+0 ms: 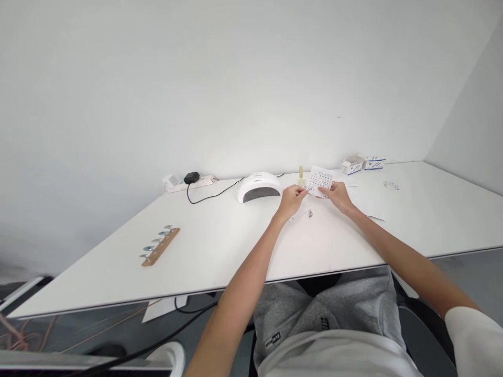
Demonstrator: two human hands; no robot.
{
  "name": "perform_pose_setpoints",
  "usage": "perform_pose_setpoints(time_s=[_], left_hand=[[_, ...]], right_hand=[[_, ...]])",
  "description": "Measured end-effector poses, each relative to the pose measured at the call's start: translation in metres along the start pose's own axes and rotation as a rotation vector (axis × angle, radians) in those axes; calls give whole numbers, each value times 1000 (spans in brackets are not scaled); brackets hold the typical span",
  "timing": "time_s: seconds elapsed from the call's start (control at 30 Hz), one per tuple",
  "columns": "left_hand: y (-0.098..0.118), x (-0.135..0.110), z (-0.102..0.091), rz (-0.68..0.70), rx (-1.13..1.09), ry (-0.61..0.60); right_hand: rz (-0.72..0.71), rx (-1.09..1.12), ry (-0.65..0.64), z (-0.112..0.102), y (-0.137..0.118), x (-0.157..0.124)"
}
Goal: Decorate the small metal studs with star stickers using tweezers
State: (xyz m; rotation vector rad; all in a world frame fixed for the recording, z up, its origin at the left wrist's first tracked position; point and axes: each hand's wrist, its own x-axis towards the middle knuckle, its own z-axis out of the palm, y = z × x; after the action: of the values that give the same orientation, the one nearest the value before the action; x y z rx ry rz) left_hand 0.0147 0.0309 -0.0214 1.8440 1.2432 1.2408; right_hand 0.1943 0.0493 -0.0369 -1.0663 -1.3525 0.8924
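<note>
My right hand (pixel 338 196) holds a small white sheet dotted with tiny stickers (pixel 320 179) upright above the white table (pixel 220 246). My left hand (pixel 291 200) is closed in a pinch around a thin stick-like tool (pixel 308 189) whose tip touches the lower left of the sheet. A small metal piece (pixel 310 213) lies on the table just below both hands. A little cream bottle (pixel 301 176) stands right behind the hands, beside the sheet.
A white dome-shaped nail lamp (pixel 260 187) sits left of the hands, its cable running to a power strip (pixel 191 181) by the wall. A wooden strip with several nail tips (pixel 160 245) lies far left. Two small boxes (pixel 361 164) stand at the back right.
</note>
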Motion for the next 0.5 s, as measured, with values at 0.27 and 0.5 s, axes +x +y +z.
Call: perform_pose_setpoints(time_s=[0.27,0.5], left_hand=[[5,-1,-1,-21,-9,15],[6,0,-5,-61,-90,24]], right_hand=[[88,-199,-33,-21,5,8],[151,-905,90,-34,9,8]])
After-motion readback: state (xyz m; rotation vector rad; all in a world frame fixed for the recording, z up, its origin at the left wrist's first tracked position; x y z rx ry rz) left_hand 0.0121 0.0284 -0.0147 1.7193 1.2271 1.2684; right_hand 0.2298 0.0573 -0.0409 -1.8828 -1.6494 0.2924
